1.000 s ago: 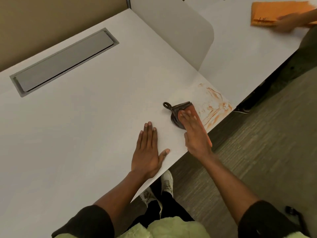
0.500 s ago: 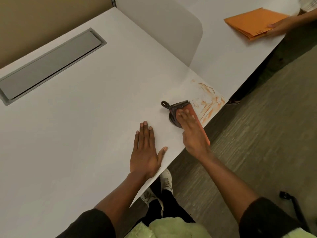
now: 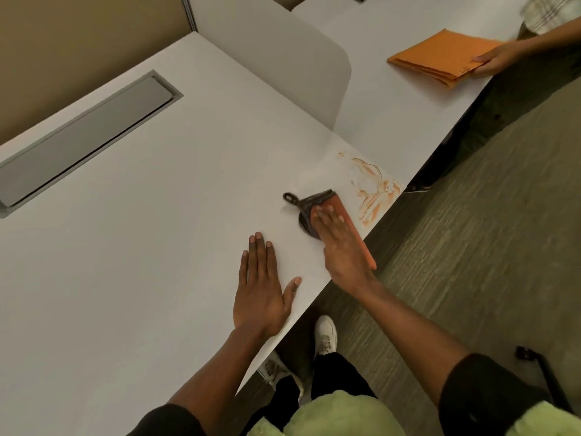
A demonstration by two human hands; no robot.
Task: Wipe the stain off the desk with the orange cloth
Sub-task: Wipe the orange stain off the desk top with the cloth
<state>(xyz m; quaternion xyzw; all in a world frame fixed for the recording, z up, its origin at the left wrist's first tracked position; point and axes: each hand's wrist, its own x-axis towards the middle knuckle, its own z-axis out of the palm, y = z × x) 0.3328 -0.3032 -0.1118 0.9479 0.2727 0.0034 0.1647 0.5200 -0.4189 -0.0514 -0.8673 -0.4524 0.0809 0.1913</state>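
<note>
Orange stain (image 3: 374, 190) lies beyond the cloth (image 3: 338, 215); right hand (image 3: 341, 247) presses it, fingers flat, left hand (image 3: 262, 287) splayed on the surface (image 3: 157, 231). Soiled cloth could smear.

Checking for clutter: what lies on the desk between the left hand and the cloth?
Nothing: in the head view, only bare desk separates the left hand from the cloth.

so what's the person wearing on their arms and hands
Both hands are bare: no gloves, rings or watch show on the left hand or the right hand. The forearms are uncovered too. Dark black sleeves are pushed up to around the elbows on both arms, and below them a pale green fuzzy garment covers the torso.
</note>
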